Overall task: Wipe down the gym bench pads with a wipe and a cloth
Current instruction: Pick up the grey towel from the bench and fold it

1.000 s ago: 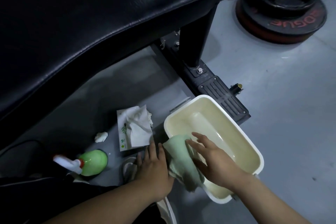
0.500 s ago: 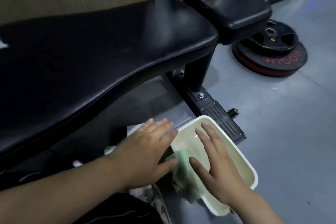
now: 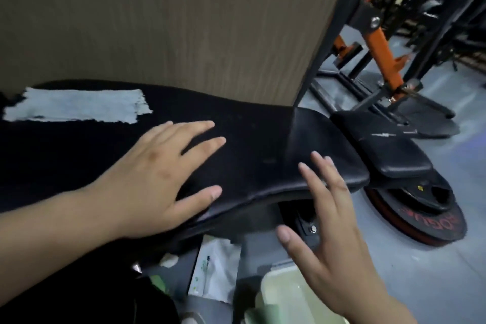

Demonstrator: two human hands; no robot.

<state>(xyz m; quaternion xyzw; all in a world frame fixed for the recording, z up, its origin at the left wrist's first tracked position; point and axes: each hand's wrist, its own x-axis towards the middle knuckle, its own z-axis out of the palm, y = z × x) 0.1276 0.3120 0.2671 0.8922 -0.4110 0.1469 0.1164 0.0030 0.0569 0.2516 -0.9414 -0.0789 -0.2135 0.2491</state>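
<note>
I see my left hand (image 3: 157,179) spread flat, empty, on the black bench pad (image 3: 263,145). A white wipe (image 3: 76,108) lies beyond it. My right hand (image 3: 334,250) hovers open, holding nothing, above the basin (image 3: 278,294).

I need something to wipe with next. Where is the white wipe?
The flat white wipe lies on the long black bench pad, far left in the head view, beyond the left hand.

Dim, cool indoor lighting; soft sheen is seen on the black bench pad (image 3: 315,155). Motion blur and wide-angle edge distortion are present throughout.
</note>
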